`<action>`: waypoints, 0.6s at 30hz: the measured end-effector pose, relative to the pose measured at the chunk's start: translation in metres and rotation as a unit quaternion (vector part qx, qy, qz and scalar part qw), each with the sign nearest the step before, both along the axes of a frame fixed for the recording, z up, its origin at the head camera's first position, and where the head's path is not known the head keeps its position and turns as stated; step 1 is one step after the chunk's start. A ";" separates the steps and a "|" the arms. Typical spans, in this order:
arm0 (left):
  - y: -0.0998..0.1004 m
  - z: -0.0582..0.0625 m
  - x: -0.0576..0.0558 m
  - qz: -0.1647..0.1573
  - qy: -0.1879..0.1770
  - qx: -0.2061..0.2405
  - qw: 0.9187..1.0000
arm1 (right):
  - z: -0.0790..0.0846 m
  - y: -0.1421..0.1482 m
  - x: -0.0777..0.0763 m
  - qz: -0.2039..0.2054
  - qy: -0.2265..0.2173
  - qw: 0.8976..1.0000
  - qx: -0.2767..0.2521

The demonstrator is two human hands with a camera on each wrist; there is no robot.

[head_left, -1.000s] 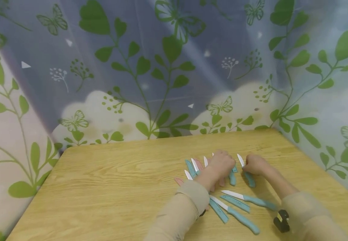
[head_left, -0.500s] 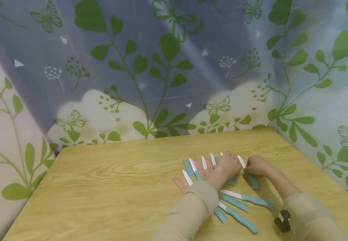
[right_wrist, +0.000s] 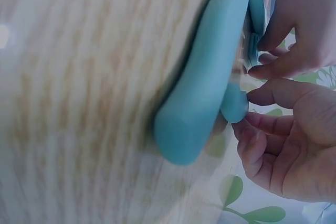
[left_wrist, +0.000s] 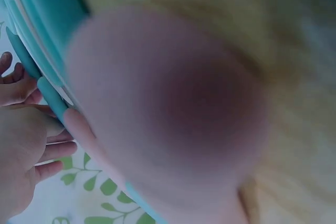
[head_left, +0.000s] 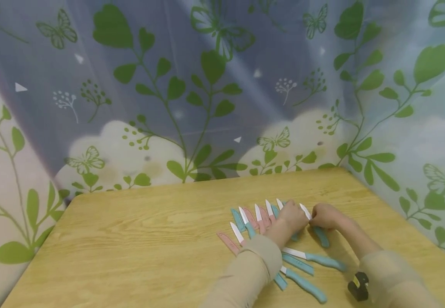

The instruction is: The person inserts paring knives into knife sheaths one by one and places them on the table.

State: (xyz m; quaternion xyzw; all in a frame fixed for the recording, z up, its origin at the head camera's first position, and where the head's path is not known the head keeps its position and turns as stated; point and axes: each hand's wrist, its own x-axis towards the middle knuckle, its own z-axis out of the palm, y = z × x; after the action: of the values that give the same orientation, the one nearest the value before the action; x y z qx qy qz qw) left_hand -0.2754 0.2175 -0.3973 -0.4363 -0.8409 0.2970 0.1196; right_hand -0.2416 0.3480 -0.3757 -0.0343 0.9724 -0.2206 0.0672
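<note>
Toward the right of the table, my right hand (head_left: 324,217) pinches a teal-handled knife (head_left: 320,236) with a white blade, which lies with its tip pointing away. In the right wrist view, thumb and fingers of the right hand (right_wrist: 294,140) meet at the teal handle's end (right_wrist: 234,103). My left hand (head_left: 292,217) is just left of it, its fingertips pinching what appears to be a teal knife sheath (right_wrist: 253,51), mostly hidden. Left of the left hand is a fan of pink and teal knives with sheaths, including a pink sheath (head_left: 228,243) and a teal sheath (head_left: 238,219).
Nearer the front lie two teal-handled knives, one handle (head_left: 326,261) above the other handle (head_left: 306,285), with a teal sheath (head_left: 298,264) between them. A small black and yellow object (head_left: 359,285) is by the right sleeve. Patterned curtain (head_left: 207,107) surrounds the wooden table (head_left: 141,239).
My left hand has shifted right, closer to the right hand, uncovering more blades and sheaths of the fan. The right hand stays at the same knife. The head view has shifted slightly.
</note>
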 end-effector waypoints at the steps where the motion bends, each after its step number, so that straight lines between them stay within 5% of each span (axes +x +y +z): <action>1: 0.000 0.000 0.001 0.005 -0.006 0.004 1.000 | 0.000 -0.001 0.000 0.001 0.002 1.000 0.002; 11: 0.001 0.001 0.006 -0.009 -0.022 0.010 1.000 | -0.002 -0.001 0.000 -0.003 -0.001 1.000 -0.003; 18: 0.002 0.004 0.007 0.025 -0.075 0.054 0.995 | -0.002 0.001 -0.001 -0.001 0.000 1.000 -0.001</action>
State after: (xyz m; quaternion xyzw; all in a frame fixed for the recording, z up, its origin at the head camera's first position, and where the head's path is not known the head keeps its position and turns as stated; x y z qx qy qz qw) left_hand -0.2682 0.2199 -0.3933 -0.4295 -0.8728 0.2203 0.0718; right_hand -0.2429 0.3489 -0.3773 -0.0329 0.9723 -0.2215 0.0666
